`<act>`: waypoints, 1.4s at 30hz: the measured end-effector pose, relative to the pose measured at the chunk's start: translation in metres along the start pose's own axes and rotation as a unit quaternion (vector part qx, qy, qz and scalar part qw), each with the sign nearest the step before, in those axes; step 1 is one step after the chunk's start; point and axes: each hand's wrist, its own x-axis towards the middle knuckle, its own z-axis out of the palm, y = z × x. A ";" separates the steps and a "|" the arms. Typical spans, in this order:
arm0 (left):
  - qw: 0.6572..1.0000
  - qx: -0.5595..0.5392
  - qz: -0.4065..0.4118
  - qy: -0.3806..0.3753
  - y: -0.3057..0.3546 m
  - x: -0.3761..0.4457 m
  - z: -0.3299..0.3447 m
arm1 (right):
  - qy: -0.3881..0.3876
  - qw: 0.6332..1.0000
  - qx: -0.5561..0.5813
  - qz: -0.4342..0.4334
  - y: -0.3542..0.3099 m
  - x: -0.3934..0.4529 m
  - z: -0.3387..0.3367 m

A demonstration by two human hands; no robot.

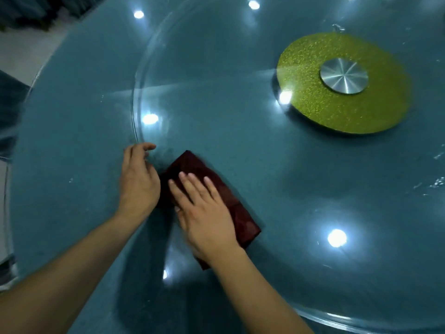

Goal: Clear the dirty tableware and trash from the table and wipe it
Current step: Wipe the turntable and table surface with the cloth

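Observation:
A folded dark red cloth [237, 206] lies flat on the clear glass turntable [216, 97] of the round teal table [67, 153]. My right hand [204, 210] presses down on the cloth with straight fingers spread over it. My left hand [138, 179] rests at the turntable's near-left rim, just left of the cloth, with fingers loosely bent; whether it holds the rim I cannot tell. No dishes or trash show on the table.
A glittery yellow-green disc [301, 97] with a round metal hub [343, 75] marks the turntable's centre at upper right. Small wet specks [437, 183] lie at the far right. Ceiling lights reflect in the glass. The table's left edge borders a pale floor [21, 56].

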 end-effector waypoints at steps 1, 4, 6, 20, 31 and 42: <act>1.000 0.014 0.011 -0.019 0.001 -0.004 0.001 | 0.016 0.999 0.001 0.031 0.016 -0.002 -0.006; 0.992 0.069 0.072 -0.071 0.007 -0.027 0.012 | 0.054 0.983 -0.045 0.169 0.078 -0.011 -0.031; 0.978 0.100 0.134 -0.126 0.020 -0.053 0.021 | 0.065 0.966 -0.066 0.241 0.123 -0.013 -0.050; 0.956 0.127 0.207 -0.166 0.020 -0.052 0.043 | 0.017 0.989 -0.052 0.138 0.063 -0.060 -0.039; 0.946 0.198 0.185 -0.175 -0.004 0.029 0.040 | 0.053 0.987 -0.039 0.144 0.105 -0.023 -0.044; 0.955 0.114 0.202 -0.184 0.081 -0.083 0.063 | 0.064 0.944 -0.083 0.313 0.225 0.008 -0.095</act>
